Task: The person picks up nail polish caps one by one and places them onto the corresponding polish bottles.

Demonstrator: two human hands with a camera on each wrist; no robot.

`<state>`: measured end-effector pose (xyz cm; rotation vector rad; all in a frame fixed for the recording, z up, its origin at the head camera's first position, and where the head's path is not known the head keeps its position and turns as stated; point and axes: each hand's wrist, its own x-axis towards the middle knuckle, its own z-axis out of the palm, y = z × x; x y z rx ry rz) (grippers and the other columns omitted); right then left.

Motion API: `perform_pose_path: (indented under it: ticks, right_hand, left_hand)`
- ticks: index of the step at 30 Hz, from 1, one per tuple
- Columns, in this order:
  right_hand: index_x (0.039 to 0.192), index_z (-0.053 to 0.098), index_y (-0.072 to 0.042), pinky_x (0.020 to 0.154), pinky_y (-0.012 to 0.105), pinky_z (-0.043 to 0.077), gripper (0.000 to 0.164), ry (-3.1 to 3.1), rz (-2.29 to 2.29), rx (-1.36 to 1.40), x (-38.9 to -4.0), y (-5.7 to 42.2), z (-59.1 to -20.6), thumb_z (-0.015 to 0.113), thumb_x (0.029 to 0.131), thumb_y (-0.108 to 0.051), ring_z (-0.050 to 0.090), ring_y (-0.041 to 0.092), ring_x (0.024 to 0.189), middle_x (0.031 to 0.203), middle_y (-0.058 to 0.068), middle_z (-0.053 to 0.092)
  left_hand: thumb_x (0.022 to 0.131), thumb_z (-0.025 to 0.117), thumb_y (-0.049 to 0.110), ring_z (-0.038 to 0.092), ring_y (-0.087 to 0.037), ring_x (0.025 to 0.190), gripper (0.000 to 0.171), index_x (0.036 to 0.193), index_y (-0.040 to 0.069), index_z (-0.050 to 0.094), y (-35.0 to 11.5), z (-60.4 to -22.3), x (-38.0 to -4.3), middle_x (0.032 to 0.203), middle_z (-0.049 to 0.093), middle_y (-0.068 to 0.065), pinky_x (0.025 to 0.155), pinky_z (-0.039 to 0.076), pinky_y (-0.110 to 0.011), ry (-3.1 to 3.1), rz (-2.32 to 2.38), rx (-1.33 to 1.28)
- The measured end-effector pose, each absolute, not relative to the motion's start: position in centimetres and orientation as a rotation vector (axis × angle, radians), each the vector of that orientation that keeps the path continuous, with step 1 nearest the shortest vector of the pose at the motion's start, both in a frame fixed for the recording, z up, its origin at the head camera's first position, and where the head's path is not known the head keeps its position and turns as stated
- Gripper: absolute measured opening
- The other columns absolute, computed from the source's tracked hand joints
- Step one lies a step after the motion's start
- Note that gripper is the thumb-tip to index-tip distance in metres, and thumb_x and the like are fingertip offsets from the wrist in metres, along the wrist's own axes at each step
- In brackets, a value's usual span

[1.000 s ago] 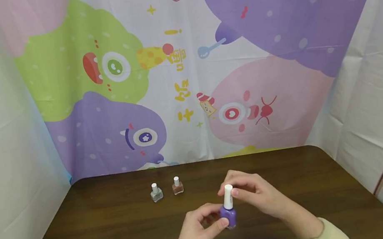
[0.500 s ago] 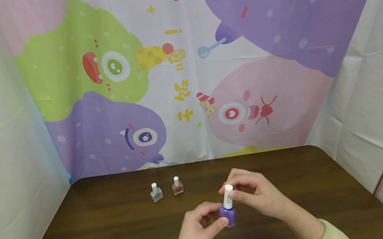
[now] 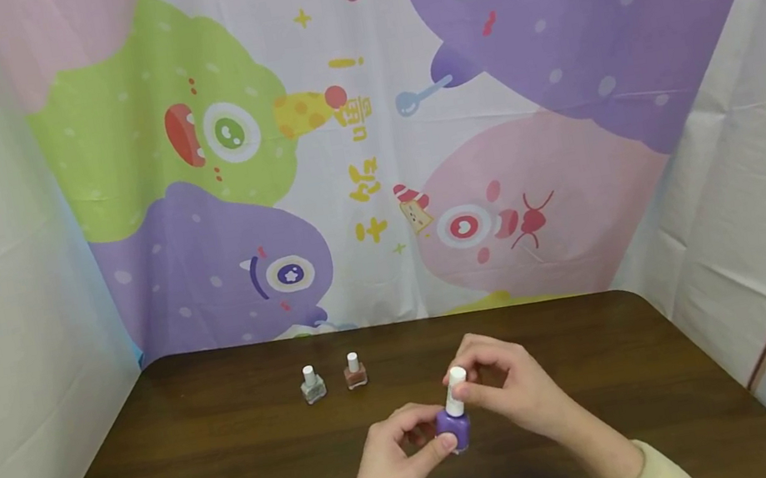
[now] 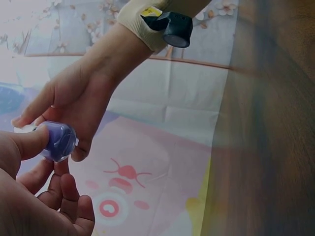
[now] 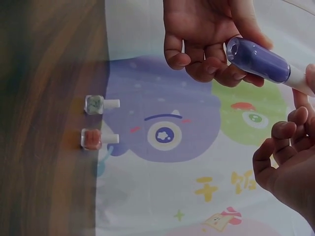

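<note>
A purple nail polish bottle (image 3: pixel 456 427) with a white cap (image 3: pixel 455 389) is held above the table, tilted slightly to the right at its top. My left hand (image 3: pixel 406 457) pinches the glass body between thumb and fingers. On the cap, the thumb and fingers of my right hand (image 3: pixel 513 382) take a pinch grip. The left wrist view shows the base of the purple bottle (image 4: pixel 60 141) beyond the left thumb. In the right wrist view, the cap (image 5: pixel 298 79) still sits on the bottle's neck, partly behind the right fingers.
Two more nail polish bottles, one silvery-green (image 3: pixel 312 388) and one reddish-brown (image 3: pixel 356 374), stand upright side by side toward the back of the dark wooden table (image 3: pixel 238 466). Behind the table hangs a cartoon-printed cloth (image 3: pixel 391 288), and white cloth covers both sides.
My right fingers have shifted round the cap, with the thumb now farther across it. The bottle has moved very slightly left and up. The two standing bottles have not moved.
</note>
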<state>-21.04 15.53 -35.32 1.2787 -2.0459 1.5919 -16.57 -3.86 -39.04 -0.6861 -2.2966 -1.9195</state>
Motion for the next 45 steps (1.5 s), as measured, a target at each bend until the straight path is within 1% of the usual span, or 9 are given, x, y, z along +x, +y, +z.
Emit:
perform_pose_path:
  ticks: [6, 14, 20, 25, 31, 34, 39, 42, 45]
  right_hand:
    - [0.082, 0.06, -0.012, 0.061, 0.026, 0.042, 0.017, -2.058, 1.599, 1.227, -21.0, 15.4, -35.4, 0.069, 0.08, 0.003, 0.047, 0.01, 0.074, 0.077, 0.001, 0.05]
    - [0.079, 0.055, -0.013, 0.06, 0.031, 0.042, 0.024, -2.094, 1.574, 1.139, -20.8, 15.2, -35.2, 0.072, 0.078, 0.003, 0.046, 0.012, 0.071, 0.073, 0.003, 0.046]
    - [0.077, 0.052, -0.011, 0.059, 0.027, 0.04, 0.025, -2.104, 1.603, 1.073, -20.6, 14.9, -35.2, 0.073, 0.077, 0.003, 0.044, 0.012, 0.069, 0.072, 0.005, 0.044]
    - [0.076, 0.051, -0.011, 0.058, 0.026, 0.038, 0.026, -2.105, 1.612, 1.045, -20.6, 14.6, -35.2, 0.074, 0.076, 0.002, 0.043, 0.012, 0.068, 0.071, 0.006, 0.044]
    - [0.076, 0.051, -0.01, 0.056, 0.027, 0.038, 0.026, -2.12, 1.629, 1.02, -20.4, 14.5, -35.2, 0.075, 0.077, 0.0, 0.043, 0.011, 0.068, 0.07, 0.007, 0.044]
    - [0.077, 0.052, -0.011, 0.056, 0.025, 0.039, 0.024, -2.147, 1.645, 0.985, -20.3, 14.4, -35.3, 0.074, 0.078, -0.003, 0.045, 0.008, 0.069, 0.072, 0.004, 0.045]
    - [0.089, 0.062, -0.009, 0.062, 0.025, 0.046, 0.004, -2.168, 1.659, 1.056, -20.4, 14.8, -35.4, 0.063, 0.088, -0.006, 0.052, 0.008, 0.075, 0.082, 0.002, 0.057]
    - [0.102, 0.066, -0.005, 0.07, 0.027, 0.047, 0.016, -2.141, 1.701, 1.172, -20.5, 15.3, -35.1, 0.052, 0.095, -0.007, 0.054, 0.011, 0.083, 0.09, 0.007, 0.061]
    - [0.109, 0.065, -0.001, 0.077, 0.03, 0.046, 0.025, -2.094, 1.761, 1.311, -20.6, 15.8, -34.6, 0.044, 0.096, -0.006, 0.054, 0.014, 0.09, 0.094, 0.01, 0.061]
  left_hand:
    - [0.081, 0.074, 0.023, 0.056, -0.008, 0.081, 0.022, 0.1, 0.012, 0.07, -3.7, -39.0, -16.5, 0.089, 0.066, -0.001, 0.076, 0.045, -0.026, -2.298, -1.877, -0.663]
    - [0.078, 0.076, 0.024, 0.056, -0.018, 0.084, 0.02, 0.096, 0.017, 0.069, -3.4, -38.9, -16.4, 0.088, 0.065, 0.005, 0.077, 0.045, -0.028, -2.275, -1.816, -0.613]
    - [0.075, 0.079, 0.025, 0.055, -0.013, 0.086, 0.021, 0.093, 0.023, 0.067, -3.0, -39.2, -16.4, 0.088, 0.062, 0.013, 0.079, 0.045, -0.029, -2.244, -1.712, -0.569]
    - [0.072, 0.081, 0.02, 0.055, -0.011, 0.086, 0.025, 0.09, 0.026, 0.067, -2.7, -39.2, -16.2, 0.087, 0.06, 0.017, 0.079, 0.047, -0.029, -2.202, -1.666, -0.545]
    - [0.073, 0.081, 0.02, 0.055, -0.012, 0.086, 0.023, 0.091, 0.025, 0.067, -2.6, -39.3, -16.2, 0.087, 0.061, 0.015, 0.079, 0.046, -0.026, -2.174, -1.659, -0.568]
    - [0.074, 0.08, 0.022, 0.056, -0.013, 0.087, 0.022, 0.092, 0.025, 0.068, -2.7, -39.3, -16.1, 0.088, 0.063, 0.015, 0.08, 0.045, -0.025, -2.177, -1.689, -0.574]
    - [0.075, 0.079, 0.023, 0.056, -0.013, 0.088, 0.021, 0.093, 0.024, 0.068, -2.8, -39.1, -16.2, 0.09, 0.064, 0.013, 0.081, 0.046, -0.027, -2.179, -1.718, -0.576]
    - [0.076, 0.079, 0.022, 0.055, -0.01, 0.087, 0.021, 0.094, 0.023, 0.069, -2.9, -39.0, -16.3, 0.089, 0.064, 0.012, 0.08, 0.046, -0.029, -2.192, -1.722, -0.585]
    - [0.076, 0.078, 0.023, 0.055, -0.008, 0.086, 0.021, 0.095, 0.022, 0.069, -3.1, -38.9, -16.4, 0.089, 0.065, 0.011, 0.079, 0.046, -0.028, -2.212, -1.718, -0.597]
